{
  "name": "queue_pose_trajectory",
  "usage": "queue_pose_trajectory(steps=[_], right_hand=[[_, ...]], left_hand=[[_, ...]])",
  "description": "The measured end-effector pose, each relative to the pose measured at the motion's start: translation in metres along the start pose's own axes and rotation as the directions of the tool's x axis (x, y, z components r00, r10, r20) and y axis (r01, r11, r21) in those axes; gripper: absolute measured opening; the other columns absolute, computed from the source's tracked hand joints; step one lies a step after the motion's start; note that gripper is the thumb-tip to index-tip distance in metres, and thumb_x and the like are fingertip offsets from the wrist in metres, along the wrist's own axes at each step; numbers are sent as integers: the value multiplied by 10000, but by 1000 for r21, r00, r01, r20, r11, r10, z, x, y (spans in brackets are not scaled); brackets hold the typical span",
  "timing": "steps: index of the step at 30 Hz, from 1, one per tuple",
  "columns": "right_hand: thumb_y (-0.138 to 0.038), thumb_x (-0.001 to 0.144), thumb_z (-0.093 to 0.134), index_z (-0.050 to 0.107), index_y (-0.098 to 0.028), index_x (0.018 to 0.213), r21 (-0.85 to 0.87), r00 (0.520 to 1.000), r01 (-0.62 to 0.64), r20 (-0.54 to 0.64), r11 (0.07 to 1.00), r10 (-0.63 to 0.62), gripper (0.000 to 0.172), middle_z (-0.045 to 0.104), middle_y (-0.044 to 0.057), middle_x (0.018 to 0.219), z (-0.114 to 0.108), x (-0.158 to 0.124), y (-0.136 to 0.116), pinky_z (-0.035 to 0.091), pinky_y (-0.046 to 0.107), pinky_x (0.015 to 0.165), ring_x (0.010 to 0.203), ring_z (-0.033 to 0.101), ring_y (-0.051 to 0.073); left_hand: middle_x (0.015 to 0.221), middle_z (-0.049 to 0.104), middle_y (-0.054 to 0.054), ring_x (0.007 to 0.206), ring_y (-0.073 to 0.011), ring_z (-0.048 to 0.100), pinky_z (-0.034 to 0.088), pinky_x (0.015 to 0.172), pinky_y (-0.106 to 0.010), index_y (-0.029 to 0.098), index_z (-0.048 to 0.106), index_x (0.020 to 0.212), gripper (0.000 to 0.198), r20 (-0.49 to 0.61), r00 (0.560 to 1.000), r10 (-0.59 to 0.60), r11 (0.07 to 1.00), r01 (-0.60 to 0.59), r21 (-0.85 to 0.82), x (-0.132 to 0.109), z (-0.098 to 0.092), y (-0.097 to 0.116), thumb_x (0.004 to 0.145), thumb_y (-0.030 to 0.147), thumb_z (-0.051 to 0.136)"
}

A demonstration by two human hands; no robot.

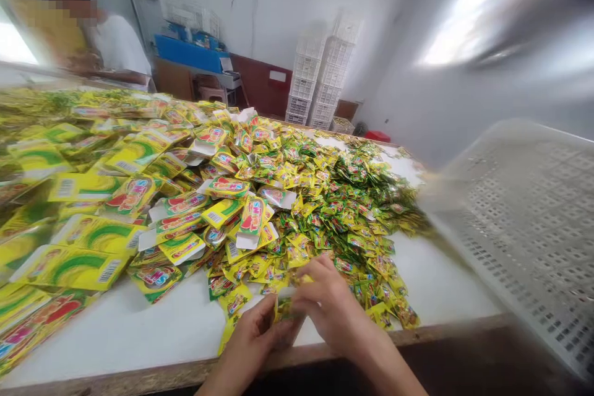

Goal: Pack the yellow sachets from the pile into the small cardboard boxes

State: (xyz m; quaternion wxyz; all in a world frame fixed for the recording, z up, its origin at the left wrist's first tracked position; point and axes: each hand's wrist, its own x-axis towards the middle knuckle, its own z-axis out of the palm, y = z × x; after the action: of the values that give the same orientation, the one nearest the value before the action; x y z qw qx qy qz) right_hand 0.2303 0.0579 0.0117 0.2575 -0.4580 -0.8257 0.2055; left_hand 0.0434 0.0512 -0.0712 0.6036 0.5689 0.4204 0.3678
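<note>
While the left hand [253, 329] grasps 1 box [283, 308] at lower centre, the right hand [330, 298] adjoins it; its fingers' [308, 290] hold is indeterminable.

- The tabletop [139, 334] runs from the lower left to the centre right of the frame.
- Boxes [227, 189] lie heaped on it, from the left edge to the centre.
- Sachets [334, 216] lie piled right of the boxes, mid-frame.
- The left hand [253, 329] and right hand [331, 297] are at bottom centre, before the sachets, a partly hidden pack [284, 308] between them.
- A basket [524, 241] is at the right edge.
- Stacked crates [325, 77] stand behind the tabletop, upper centre.
- A person [123, 49] is upper left, behind the boxes.
</note>
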Motion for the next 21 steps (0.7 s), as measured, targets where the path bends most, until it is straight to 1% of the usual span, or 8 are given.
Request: queue_pose_trajectory(steps=[4,7,9,11,13,14,18,21], right_hand=[[-160,860,655,736,-234,803,43,994,37,98,998,-41,124,612,51,1138,10,-3,1,413,370,952,1114,494,234],[-246,916,597,736,-262,959,283,993,-72,-73,957,96,147,621,62,1145,14,-12,11,429,360,948,1092,533,219],[-339,896,623,713,-236,1018,525,940,-198,-139,828,312,183,653,69,995,24,-20,20,493,302,763,895,601,194],[-436,844,666,692,-190,984,749,871,-306,-29,587,490,284,618,32,757,39,-28,26,441,233,530,625,565,142],[-485,808,688,674,-169,925,864,845,-337,102,374,525,337,532,-17,631,54,-33,27,354,196,434,487,468,94],[-484,817,679,671,-168,915,882,852,-326,119,340,509,331,507,-28,621,59,-33,26,333,188,425,466,439,78],[-396,862,653,698,-191,924,824,924,-227,13,520,383,219,534,-13,742,59,-29,13,366,188,467,507,470,66],[-354,822,692,719,-200,917,814,956,-216,63,539,287,183,580,8,838,49,-27,7,410,196,478,536,521,79]], left_hand=[[1044,716,-28,1001,-260,606,457,910,-321,226,699,1054,341,-17,1000,23,1000,-23,-14,-1,1,4,797,451,687],[1088,730,-37,1055,-285,611,451,964,-360,237,725,1065,369,-61,997,-37,998,34,-56,-4,0,10,813,496,647],[1168,716,-34,1150,-284,580,402,1046,-385,252,720,1122,392,-103,991,-89,987,74,-140,-6,-1,14,862,507,575],[1215,701,-35,1189,-284,565,364,1088,-415,248,723,1129,384,-74,984,-161,964,140,-226,-8,-3,20,889,485,539],[1235,691,-44,1187,-301,569,344,1098,-462,242,721,1135,353,22,978,-209,944,208,-256,-9,-5,27,858,422,594],[1241,688,-47,1196,-308,563,327,1105,-477,244,717,1141,353,58,974,-221,937,229,-262,-9,-5,30,828,380,630],[1240,686,-69,1221,-311,555,332,1098,-475,248,695,1170,418,105,961,-255,901,276,-334,-10,-7,40,755,300,699],[1204,701,-95,1169,-312,602,431,1018,-441,232,688,1159,453,119,939,-322,838,341,-426,-11,-7,40,724,337,754]])
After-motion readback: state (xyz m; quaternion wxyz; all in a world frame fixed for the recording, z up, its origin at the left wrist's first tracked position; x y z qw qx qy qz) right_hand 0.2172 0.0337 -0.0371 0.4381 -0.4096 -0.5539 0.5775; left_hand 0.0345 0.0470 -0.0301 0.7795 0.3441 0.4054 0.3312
